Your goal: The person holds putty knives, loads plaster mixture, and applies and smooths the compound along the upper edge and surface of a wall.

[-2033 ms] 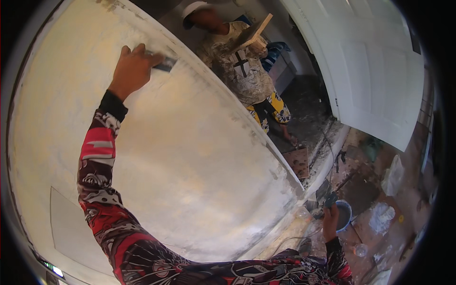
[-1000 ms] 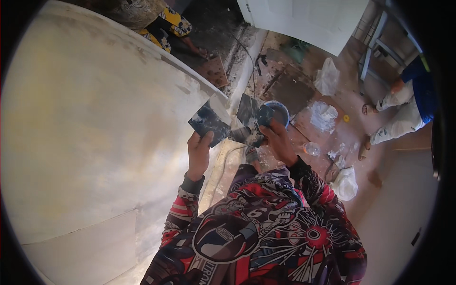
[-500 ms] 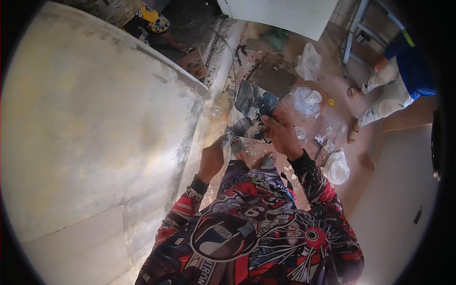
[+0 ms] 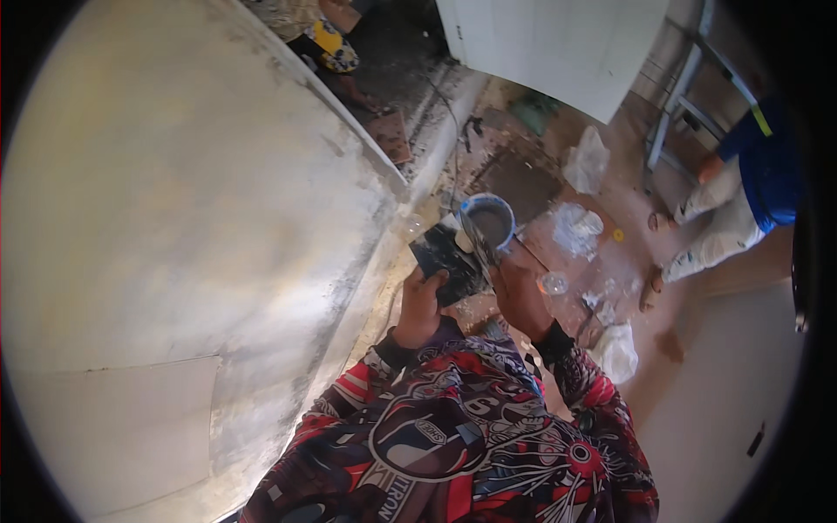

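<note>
My left hand (image 4: 420,301) grips a dark flat plaster board (image 4: 446,258) held up in front of my chest. My right hand (image 4: 516,296) holds a putty knife (image 4: 477,240) whose blade lies against the board's upper right edge. Just beyond both hands a blue bucket (image 4: 490,218) with grey plaster in it stands on the floor. The freshly plastered wall (image 4: 183,227) fills the left side of the view.
A white door (image 4: 558,44) stands at the top. Crumpled plastic bags (image 4: 577,228) and debris litter the floor. A person in blue (image 4: 750,174) stands by a metal ladder (image 4: 689,96) at the right; another person's patterned clothing (image 4: 331,42) shows at the top.
My left hand left the wall up high and came down to my chest. Both hands now meet with board and knife above the bucket; the view has swung toward the floor.
</note>
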`<state>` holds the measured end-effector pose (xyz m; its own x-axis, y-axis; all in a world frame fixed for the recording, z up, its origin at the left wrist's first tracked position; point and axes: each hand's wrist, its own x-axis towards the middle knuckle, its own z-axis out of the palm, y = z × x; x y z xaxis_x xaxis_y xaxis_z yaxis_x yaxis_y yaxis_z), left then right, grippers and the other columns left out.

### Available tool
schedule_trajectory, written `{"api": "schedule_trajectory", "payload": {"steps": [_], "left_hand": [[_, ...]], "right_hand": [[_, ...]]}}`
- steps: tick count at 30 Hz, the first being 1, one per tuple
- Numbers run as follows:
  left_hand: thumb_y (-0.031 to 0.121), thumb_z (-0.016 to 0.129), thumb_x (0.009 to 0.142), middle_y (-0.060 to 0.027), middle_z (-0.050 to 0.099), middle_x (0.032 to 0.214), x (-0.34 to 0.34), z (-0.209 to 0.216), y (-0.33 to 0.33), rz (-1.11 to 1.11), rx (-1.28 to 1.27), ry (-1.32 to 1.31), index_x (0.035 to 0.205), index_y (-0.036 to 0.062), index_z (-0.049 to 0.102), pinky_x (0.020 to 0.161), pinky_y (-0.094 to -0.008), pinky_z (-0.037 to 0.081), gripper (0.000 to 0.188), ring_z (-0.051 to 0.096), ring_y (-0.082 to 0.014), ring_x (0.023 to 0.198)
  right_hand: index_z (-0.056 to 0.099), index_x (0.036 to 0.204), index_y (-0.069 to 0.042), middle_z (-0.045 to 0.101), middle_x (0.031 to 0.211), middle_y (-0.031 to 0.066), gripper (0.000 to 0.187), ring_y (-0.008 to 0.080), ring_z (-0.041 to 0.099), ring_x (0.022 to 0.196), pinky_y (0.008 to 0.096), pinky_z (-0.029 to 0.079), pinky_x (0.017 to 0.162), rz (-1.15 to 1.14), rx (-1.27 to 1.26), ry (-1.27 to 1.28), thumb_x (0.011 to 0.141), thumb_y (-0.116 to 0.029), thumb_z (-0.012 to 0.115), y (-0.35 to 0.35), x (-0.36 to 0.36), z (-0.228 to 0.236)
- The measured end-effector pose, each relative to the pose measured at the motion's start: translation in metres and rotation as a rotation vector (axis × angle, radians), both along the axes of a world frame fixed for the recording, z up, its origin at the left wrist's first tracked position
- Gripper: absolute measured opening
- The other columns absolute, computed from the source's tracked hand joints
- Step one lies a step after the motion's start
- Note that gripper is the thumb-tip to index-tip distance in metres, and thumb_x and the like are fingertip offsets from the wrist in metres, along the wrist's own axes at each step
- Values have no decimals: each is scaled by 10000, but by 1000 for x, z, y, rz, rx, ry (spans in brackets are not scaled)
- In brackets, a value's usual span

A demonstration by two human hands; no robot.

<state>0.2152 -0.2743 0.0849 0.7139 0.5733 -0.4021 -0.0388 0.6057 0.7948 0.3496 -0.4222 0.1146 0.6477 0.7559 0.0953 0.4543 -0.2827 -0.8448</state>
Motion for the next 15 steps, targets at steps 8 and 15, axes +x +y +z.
{"api": "schedule_trajectory", "payload": {"steps": [8,15], "left_hand": [[62,531,960,-97,658,1111,-13,33,46,54,2,-186,1209,-1,555,890,-345,523,257,653,-185,982],[169,616,927,-245,527,670,-29,11,46,-122,1310,378,859,4,607,525,-450,396,178,525,-417,579]], "right_hand": [[506,1243,43,601,759,276,376,451,598,702,531,452,600,246,-192,-122,874,-28,504,-25,-1,-50],[558,1119,-6,594,860,42,212,132,592,728,305,510,587,-114,339,687,929,-99,552,9,-26,-47]]}}
